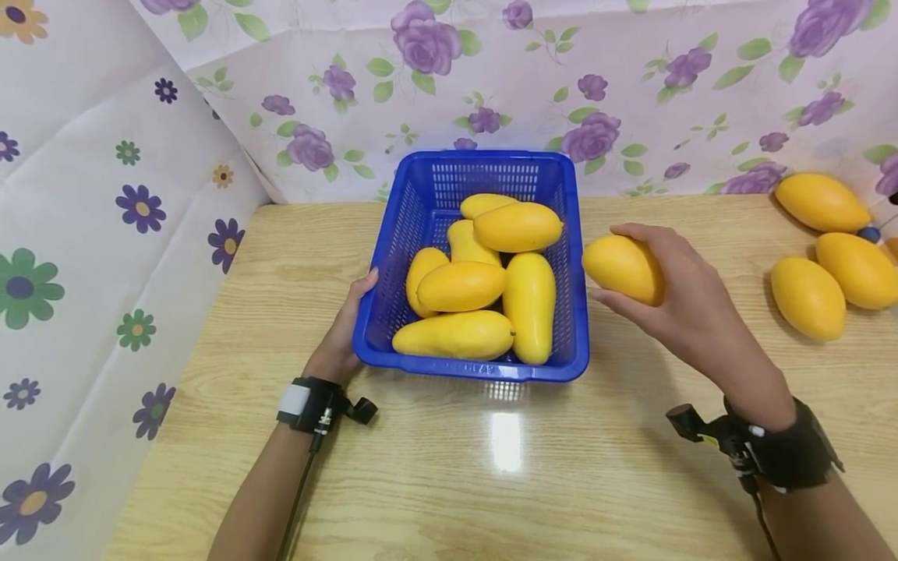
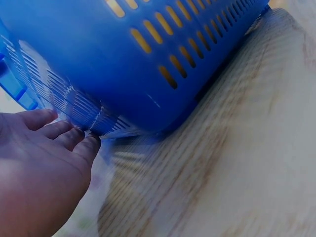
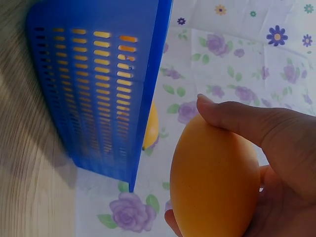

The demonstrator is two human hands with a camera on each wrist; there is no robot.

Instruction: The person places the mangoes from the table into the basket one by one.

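A blue plastic basket (image 1: 471, 372) with slotted walls stands at the middle of the table, holding several yellow mangoes (image 1: 461, 287). At its left side my left hand (image 1: 344, 331) touches the wall; in the left wrist view the fingers of that hand (image 2: 49, 163) lie fairly straight against the slotted side, the thumb hidden. Just right of the basket, my right hand (image 1: 677, 292) grips a yellow-orange mango (image 1: 623, 269) between thumb and fingers. In the right wrist view this mango (image 3: 215, 177) is apart from the basket wall (image 3: 98, 98).
Several loose mangoes (image 1: 808, 298) lie at the table's far right, with a small dark blue object (image 1: 870, 234) among them. Behind the basket rises a sheet with purple flowers (image 1: 484, 93). Another flowered sheet (image 1: 77, 202) bounds the left side. Wooden table surface (image 1: 435, 483) extends in front.
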